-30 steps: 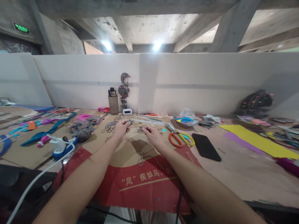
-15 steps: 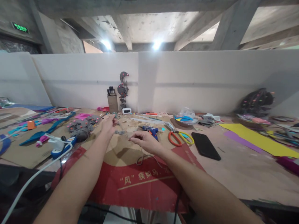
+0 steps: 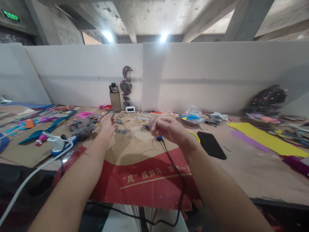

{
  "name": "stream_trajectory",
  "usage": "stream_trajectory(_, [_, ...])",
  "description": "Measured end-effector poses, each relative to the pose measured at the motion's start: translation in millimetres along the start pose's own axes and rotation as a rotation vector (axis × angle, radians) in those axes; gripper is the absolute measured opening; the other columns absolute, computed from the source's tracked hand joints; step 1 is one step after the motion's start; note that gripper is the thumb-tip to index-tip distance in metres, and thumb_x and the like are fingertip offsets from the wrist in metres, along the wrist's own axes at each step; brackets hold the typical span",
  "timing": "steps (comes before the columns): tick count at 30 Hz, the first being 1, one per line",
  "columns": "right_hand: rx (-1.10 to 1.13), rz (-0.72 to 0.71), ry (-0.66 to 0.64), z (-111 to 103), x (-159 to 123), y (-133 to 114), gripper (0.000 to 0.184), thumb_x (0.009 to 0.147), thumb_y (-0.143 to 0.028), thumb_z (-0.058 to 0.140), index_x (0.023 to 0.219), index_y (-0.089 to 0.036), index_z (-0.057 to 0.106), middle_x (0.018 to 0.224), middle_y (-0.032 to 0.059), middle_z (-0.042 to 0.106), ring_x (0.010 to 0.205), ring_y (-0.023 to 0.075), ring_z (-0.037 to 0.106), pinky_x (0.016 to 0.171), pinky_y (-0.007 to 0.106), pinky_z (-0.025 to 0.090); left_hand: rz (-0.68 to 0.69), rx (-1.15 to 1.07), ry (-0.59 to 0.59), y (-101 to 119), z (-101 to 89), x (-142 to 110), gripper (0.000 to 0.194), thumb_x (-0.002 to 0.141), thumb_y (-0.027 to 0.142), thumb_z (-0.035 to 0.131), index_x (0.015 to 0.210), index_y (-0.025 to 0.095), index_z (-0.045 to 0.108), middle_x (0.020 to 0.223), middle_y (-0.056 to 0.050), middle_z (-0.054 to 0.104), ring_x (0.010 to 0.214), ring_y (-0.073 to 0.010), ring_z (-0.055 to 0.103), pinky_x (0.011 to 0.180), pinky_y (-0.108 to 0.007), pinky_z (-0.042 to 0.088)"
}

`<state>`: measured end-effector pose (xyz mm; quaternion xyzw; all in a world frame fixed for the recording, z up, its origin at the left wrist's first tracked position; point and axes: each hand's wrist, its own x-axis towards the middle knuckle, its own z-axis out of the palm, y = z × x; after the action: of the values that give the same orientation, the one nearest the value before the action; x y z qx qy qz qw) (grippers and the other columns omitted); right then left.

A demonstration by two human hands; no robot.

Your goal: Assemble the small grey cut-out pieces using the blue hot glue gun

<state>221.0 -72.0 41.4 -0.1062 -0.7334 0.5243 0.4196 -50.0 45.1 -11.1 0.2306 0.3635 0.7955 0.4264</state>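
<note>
My left hand [image 3: 107, 124] is over the back left of the cardboard sheet [image 3: 135, 141], its fingers curled together. Whatever they pinch is too small to make out. Small grey pieces [image 3: 122, 131] lie just right of it. My right hand [image 3: 166, 129] is raised over the sheet with fingers closed, slightly blurred. A thin string [image 3: 152, 143] trails down from its fingertips. Behind this hand, mostly hidden, is a blue glue gun [image 3: 159, 138] with a black cord. The yellow handle of the scissors [image 3: 195, 136] shows beside my right wrist.
Left of my left hand lie a grey decorated piece with pink dots [image 3: 84, 124] and a power strip [image 3: 64, 146]. A bottle [image 3: 115, 98] and small white clock [image 3: 130, 109] stand at the back. On the right are a phone [image 3: 211, 145], a bowl [image 3: 191, 120] and yellow sheet [image 3: 263, 135].
My right hand has lifted and moved right, away from my left hand, and the string has come up with it. The glue gun and scissors are now largely covered. My left hand has shifted slightly left.
</note>
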Motion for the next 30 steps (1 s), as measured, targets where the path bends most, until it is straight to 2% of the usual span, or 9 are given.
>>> stream_trajectory(2, [-0.17,0.152,-0.3,-0.4,-1.1,0.4,0.043,0.085,-0.053,0.045,0.08,-0.016,0.066,0.084,0.0054,0.062,0.073,0.0118,0.055,0.069,0.027,0.043,-0.007,0.04,-0.067,-1.6,2.3,-5.2,0.015,0.064,0.007,0.062,0.061,0.015,0.049,0.048,0.006,0.046,0.04,-0.0033,0.041,0.038,-0.013,0.031])
stream_trajectory(4, [-0.358,0.352,-0.376,-4.9,0.2,7.4,0.059,0.088,-0.059,0.029,0.084,-0.014,0.067,0.085,0.008,0.065,0.075,0.0131,0.058,0.072,0.027,0.044,-0.027,0.085,-0.143,-3.5,5.8,-12.9,0.013,0.063,0.008,0.064,0.061,0.014,0.052,0.048,0.005,0.047,0.041,-0.004,0.042,0.037,-0.014,0.03])
stream_trajectory(6, [-0.644,0.495,-0.097,-14.6,2.5,21.0,0.068,0.089,-0.06,0.018,0.076,-0.014,0.066,0.073,0.008,0.065,0.067,0.0132,0.058,0.066,0.026,0.043,-0.037,0.137,-0.226,-5.7,9.7,-22.1,0.012,0.061,0.009,0.067,0.062,0.013,0.056,0.049,0.004,0.048,0.041,-0.0047,0.043,0.038,-0.015,0.031])
stream_trajectory(9, [-1.202,0.53,0.398,-32.8,4.2,48.4,0.053,0.089,-0.053,0.031,0.076,-0.014,0.064,0.075,0.0124,0.065,0.074,0.0195,0.059,0.066,0.029,0.04,0.02,0.244,-0.374,-9.7,14.6,-35.7,0.013,0.063,0.017,0.069,0.066,0.013,0.058,0.052,0.003,0.051,0.043,-0.0046,0.044,0.041,-0.016,0.033])
stream_trajectory(11, [-1.314,0.658,0.487,-40.4,3.1,66.9,0.043,0.086,-0.048,0.042,0.082,-0.012,0.064,0.079,0.0151,0.066,0.077,0.0225,0.06,0.065,0.03,0.039,0.01,0.293,-0.432,-13.0,16.7,-43.2,0.016,0.062,0.021,0.071,0.068,0.013,0.059,0.053,0.003,0.052,0.043,-0.0049,0.044,0.041,-0.016,0.033])
stream_trajectory(17, [-1.303,0.803,0.399,-35.0,-5.1,104.9,0.039,0.077,-0.042,0.055,0.097,-0.009,0.062,0.096,0.0211,0.065,0.084,0.026,0.063,0.066,0.03,0.042,-0.015,0.351,-0.501,-21.2,19.8,-57.5,0.021,0.062,0.026,0.073,0.071,0.014,0.058,0.051,0.003,0.051,0.043,-0.0058,0.044,0.042,-0.018,0.033])
stream_trajectory(22, [-1.319,0.822,0.456,-31.5,-7.2,108.1,0.03,0.076,-0.026,0.052,0.099,-0.008,0.059,0.098,0.023,0.063,0.089,0.029,0.061,0.073,0.035,0.043,-0.03,0.367,-0.529,-19.3,20.1,-62.9,0.023,0.062,0.029,0.073,0.07,0.015,0.056,0.051,0.003,0.05,0.043,-0.0063,0.043,0.042,-0.019,0.032])
stream_trajectory(26, [-1.231,0.439,0.658,-17.8,1.4,100.6,0.029,0.078,-0.029,0.051,0.101,-0.012,0.053,0.108,0.0205,0.056,0.105,0.0286,0.052,0.09,0.043,0.038,-0.013,0.392,-0.53,-19.0,21.4,-67.0,0.023,0.062,0.031,0.072,0.069,0.015,0.056,0.052,0.004,0.048,0.043,-0.0063,0.041,0.042,-0.02,0.029])
stream_trajectory(30, [-0.453,0.189,0.695,9.7,15.8,97.3,0.038,0.074,-0.034,0.058,0.104,-0.018,0.041,0.104,0.0102,0.056,0.095,0.0175,0.056,0.085,0.034,0.045,0.16,0.502,-0.563,-21.0,26.5,-78.5,0.019,0.064,0.031,0.07,0.069,0.015,0.062,0.057,0.002,0.054,0.051,-0.0078,0.044,0.049,-0.021,0.033])
